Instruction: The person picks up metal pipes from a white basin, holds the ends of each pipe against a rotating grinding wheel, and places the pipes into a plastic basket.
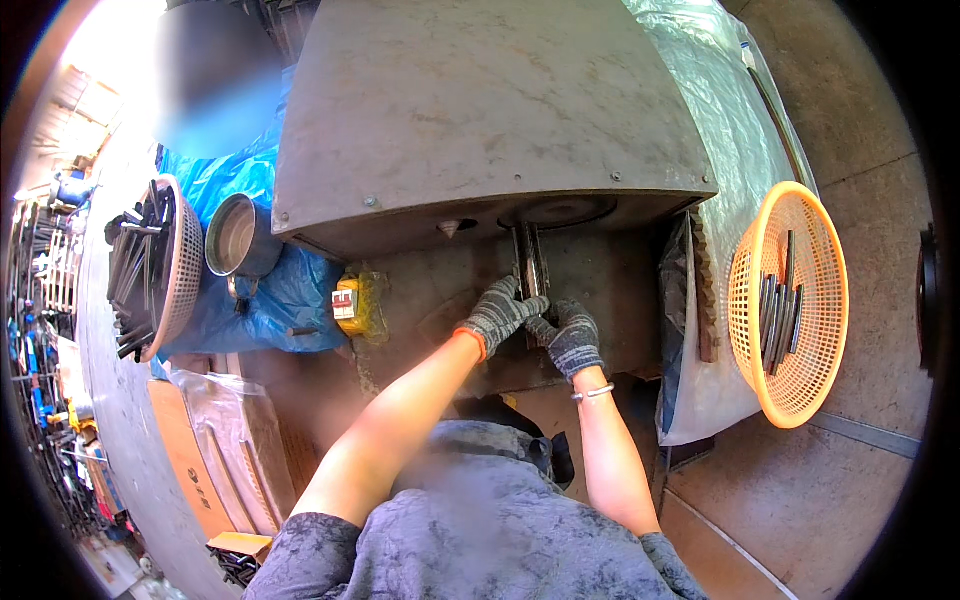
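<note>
Both of my hands wear grey knitted gloves and meet at the middle of the work surface. My left hand (pixel 500 316), with an orange cuff, is closed beside the near end of a shiny, dark metal piece (pixel 530 258), a bar or channel. This piece runs away from me under the front edge of a big grey metal housing (pixel 490 110). My right hand (pixel 572 340) curls in from the right, its fingertips close to those of the left. What the fingers grip is hidden by the gloves.
An orange plastic basket (pixel 838 345) holding several dark tubes (pixel 780 315) stands on the right. Leftward are a pale basket (pixel 180 270) heaped with dark pieces, a metal pot (pixel 238 238) and a yellow packet (pixel 362 304). A rusty toothed strip (pixel 705 290) edges the surface at right.
</note>
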